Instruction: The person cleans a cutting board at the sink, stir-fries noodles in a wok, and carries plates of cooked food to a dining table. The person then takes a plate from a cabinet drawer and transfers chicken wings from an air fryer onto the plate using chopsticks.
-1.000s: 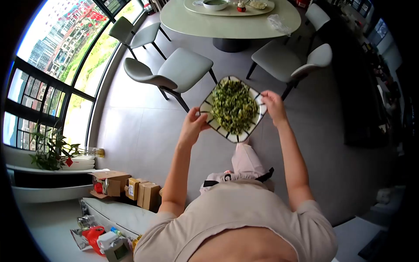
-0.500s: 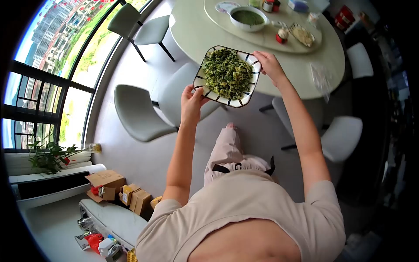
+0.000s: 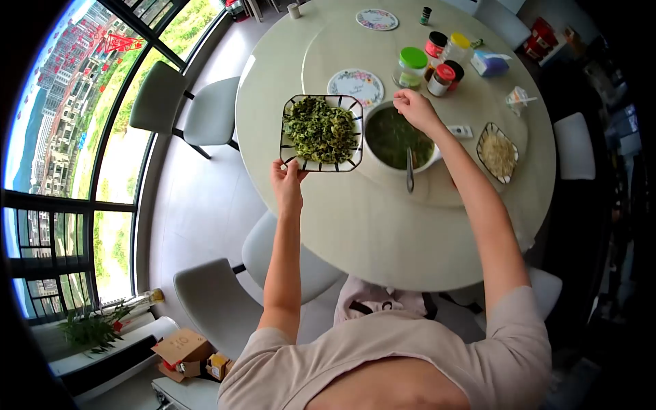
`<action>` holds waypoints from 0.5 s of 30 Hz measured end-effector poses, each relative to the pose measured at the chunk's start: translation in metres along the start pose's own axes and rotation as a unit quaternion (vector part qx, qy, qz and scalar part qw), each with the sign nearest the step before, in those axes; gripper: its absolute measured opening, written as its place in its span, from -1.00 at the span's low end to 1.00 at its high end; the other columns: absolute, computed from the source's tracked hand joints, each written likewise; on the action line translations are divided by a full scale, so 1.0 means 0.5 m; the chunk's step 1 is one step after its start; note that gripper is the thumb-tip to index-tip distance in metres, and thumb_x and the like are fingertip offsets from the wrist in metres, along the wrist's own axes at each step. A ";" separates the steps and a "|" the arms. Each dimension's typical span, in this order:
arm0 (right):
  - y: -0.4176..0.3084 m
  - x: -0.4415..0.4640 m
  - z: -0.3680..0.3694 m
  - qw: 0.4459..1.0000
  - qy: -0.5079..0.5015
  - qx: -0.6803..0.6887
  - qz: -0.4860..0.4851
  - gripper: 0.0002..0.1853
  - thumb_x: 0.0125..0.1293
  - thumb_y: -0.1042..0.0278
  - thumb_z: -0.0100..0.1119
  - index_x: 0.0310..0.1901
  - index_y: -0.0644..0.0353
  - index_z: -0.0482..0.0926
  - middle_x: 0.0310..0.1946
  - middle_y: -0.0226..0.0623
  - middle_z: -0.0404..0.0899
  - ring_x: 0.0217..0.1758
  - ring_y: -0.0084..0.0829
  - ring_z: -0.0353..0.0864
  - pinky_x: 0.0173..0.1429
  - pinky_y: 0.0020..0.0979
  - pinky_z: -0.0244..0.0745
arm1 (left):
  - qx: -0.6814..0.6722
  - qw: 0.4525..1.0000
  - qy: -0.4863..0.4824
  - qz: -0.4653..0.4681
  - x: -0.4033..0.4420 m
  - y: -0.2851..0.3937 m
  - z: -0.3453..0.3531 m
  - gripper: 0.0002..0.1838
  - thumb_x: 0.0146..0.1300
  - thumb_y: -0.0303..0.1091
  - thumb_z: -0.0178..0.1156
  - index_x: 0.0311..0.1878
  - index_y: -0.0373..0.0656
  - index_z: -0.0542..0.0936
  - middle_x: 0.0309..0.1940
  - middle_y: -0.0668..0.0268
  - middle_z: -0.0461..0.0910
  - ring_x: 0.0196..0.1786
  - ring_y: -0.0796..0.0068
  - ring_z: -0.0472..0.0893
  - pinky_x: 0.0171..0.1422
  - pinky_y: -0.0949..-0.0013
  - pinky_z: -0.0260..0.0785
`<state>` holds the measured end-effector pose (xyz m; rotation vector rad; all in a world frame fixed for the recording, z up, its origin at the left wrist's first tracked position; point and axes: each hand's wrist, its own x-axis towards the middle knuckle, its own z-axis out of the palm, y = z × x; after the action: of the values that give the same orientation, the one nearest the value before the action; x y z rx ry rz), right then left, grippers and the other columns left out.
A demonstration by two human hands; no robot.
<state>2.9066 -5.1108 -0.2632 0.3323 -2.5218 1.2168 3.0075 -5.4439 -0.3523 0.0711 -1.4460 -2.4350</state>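
My left hand (image 3: 288, 183) grips the near left edge of a square plate (image 3: 357, 158) with dark stripes on its rim. Chopped greens (image 3: 320, 130) are heaped on it. The plate is over the left part of the round table, beside a white bowl (image 3: 432, 162) of green soup (image 3: 396, 140). A spoon (image 3: 410, 171) leans out over the bowl's near rim. My right hand (image 3: 415, 109) is above the far side of the bowl, its fingers drawn together; whether they pinch the rim or anything else is hidden.
The round table (image 3: 383, 253) carries a turntable (image 3: 321, 58). Beyond the bowl stand a green-lidded jar (image 3: 411, 67) and several other jars. A floral mat (image 3: 356, 87) lies behind the plate, and a dish of pale food (image 3: 498, 152) sits to the right. Grey chairs (image 3: 212, 311) surround the table.
I have come closer to the table, and the plate is now over its left side. My right hand has left the plate and reached over the soup bowl. My left hand still holds the plate.
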 end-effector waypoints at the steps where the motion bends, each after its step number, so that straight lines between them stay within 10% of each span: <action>1: 0.013 -0.007 0.007 1.000 -0.007 -0.029 0.011 -0.62 0.21 0.20 0.13 -0.06 0.34 0.54 -0.26 -0.11 0.66 -0.20 -0.21 0.65 -0.10 -0.31 0.52 | -0.003 1.000 -0.003 0.007 -0.024 0.009 0.010 -0.81 0.32 -0.48 0.09 -0.07 -0.23 0.32 -0.33 0.29 0.53 -0.34 0.53 0.59 -0.15 0.40 0.58; 7: 0.029 -0.058 0.083 0.927 -0.195 -0.281 0.151 -0.64 0.10 0.41 0.00 -0.11 0.43 0.58 -0.15 0.15 0.62 -0.13 -0.09 0.68 -0.08 -0.17 0.57 | -0.018 0.999 0.024 -0.025 -0.102 -0.008 -0.003 -0.76 0.29 -0.48 0.11 -0.04 -0.24 0.32 -0.34 0.28 0.52 -0.35 0.49 0.59 -0.14 0.34 0.58; 10: -0.057 -0.144 0.088 0.897 -0.271 -0.156 0.312 -0.51 0.10 0.51 -0.04 0.08 0.62 0.38 -0.23 0.18 0.62 -0.36 -0.14 0.71 -0.36 -0.20 0.61 | -0.032 0.998 0.038 -0.045 -0.137 -0.009 -0.017 -0.81 0.29 -0.55 0.07 -0.07 -0.28 0.33 -0.25 0.17 0.55 -0.25 0.31 0.66 -0.09 0.24 0.62; 11: -0.096 -0.081 0.091 0.920 -0.171 -0.148 0.321 -0.31 0.09 0.58 -0.09 0.25 0.76 -0.02 -0.34 0.13 0.62 -0.55 -0.18 0.67 -0.56 -0.29 0.55 | -0.053 0.998 0.029 -0.009 -0.064 -0.015 0.013 -0.79 0.28 -0.56 0.07 -0.06 -0.28 0.31 -0.24 0.15 0.55 -0.24 0.32 0.65 -0.09 0.26 0.62; 15: -0.076 -0.098 0.140 0.947 -0.121 0.019 0.297 -0.21 0.11 0.58 -0.09 0.31 0.69 -0.24 -0.33 0.11 0.58 -0.65 -0.22 0.58 -0.63 -0.26 0.51 | -0.087 0.996 0.031 0.015 -0.044 -0.072 0.020 -0.76 0.27 -0.56 0.08 -0.04 -0.27 0.29 -0.23 0.15 0.54 -0.22 0.38 0.63 -0.11 0.32 0.61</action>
<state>2.9521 -5.1856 -0.2959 -0.3241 -2.9278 1.5069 3.0180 -5.4132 -0.3811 0.0847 -1.1951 -2.4993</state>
